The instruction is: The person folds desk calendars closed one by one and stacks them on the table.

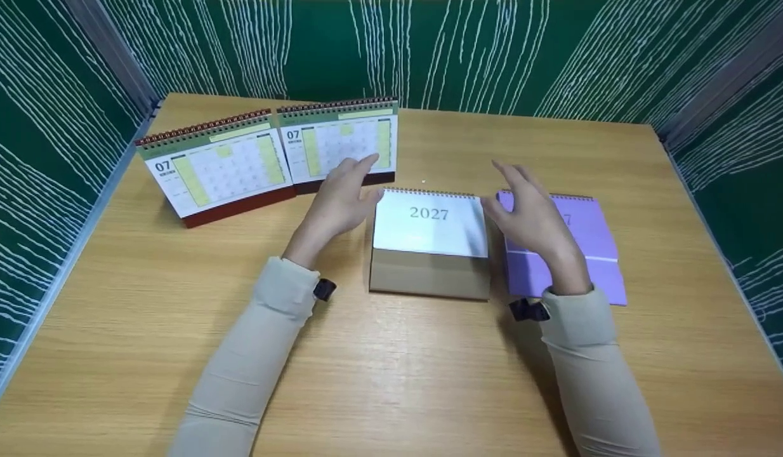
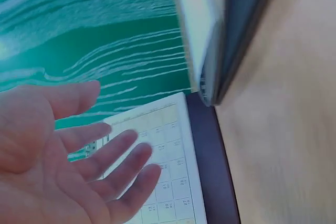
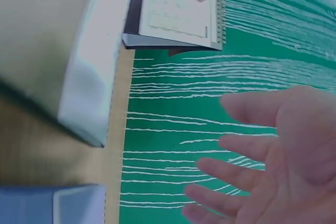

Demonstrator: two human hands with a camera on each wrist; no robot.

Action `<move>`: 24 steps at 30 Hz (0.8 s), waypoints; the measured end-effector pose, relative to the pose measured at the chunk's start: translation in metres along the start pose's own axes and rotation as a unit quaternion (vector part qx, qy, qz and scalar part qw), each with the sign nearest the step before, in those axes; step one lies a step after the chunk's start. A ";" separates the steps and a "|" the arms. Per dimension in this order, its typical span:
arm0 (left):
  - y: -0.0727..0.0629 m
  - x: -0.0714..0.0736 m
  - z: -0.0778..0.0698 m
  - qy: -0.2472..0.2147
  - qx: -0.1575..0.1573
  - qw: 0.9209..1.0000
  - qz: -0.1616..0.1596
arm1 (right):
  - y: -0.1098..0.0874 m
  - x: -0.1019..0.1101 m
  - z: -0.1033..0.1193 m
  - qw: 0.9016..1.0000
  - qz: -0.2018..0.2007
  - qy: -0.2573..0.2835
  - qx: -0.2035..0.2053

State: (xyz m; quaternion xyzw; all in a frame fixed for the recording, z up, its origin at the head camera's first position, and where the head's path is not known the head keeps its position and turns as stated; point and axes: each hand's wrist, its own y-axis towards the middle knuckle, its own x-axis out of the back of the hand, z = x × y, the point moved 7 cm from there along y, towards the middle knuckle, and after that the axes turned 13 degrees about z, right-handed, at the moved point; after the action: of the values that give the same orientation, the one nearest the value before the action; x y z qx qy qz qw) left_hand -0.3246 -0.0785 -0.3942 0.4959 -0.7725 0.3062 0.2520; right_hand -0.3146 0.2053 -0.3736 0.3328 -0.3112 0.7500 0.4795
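Observation:
A desk calendar (image 1: 429, 235) with a white "2027" sheet and a brown cardboard base stands upright in the middle of the table. My left hand (image 1: 341, 200) is at its upper left corner, fingers extended, holding nothing. Over the purple desk calendar (image 1: 598, 231) is my right hand (image 1: 534, 219), its thumb close to the white calendar's right edge; it covers part of the purple cover. Both wrist views show spread fingers with bare palms, the left hand (image 2: 79, 156) in one and the right hand (image 3: 283, 156) in the other.
Two spiral desk calendars open at "07", a left one (image 1: 230, 171) and a right one (image 1: 331, 152), stand side by side at the back left. The wooden table (image 1: 379, 381) meets green walls (image 1: 442, 57) with white streaks behind and at both sides.

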 end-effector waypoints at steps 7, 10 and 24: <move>-0.005 -0.004 -0.004 0.064 -0.011 0.998 -0.022 | -0.005 -0.012 -0.004 0.999 -0.017 -0.047 0.018; -0.005 -0.005 -0.005 0.090 -0.010 0.995 -0.029 | -0.004 -0.019 -0.006 0.998 -0.005 -0.060 0.012; -0.005 -0.047 0.002 0.177 0.001 0.983 0.042 | 0.001 -0.056 -0.006 0.987 0.044 -0.153 0.019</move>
State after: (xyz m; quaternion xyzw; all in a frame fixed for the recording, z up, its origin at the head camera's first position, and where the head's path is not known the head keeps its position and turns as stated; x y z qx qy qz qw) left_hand -0.3019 -0.0529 -0.4270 0.4013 -0.7356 0.4003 0.3709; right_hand -0.2993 0.1810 -0.4220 0.4387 -0.3804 0.7165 0.3866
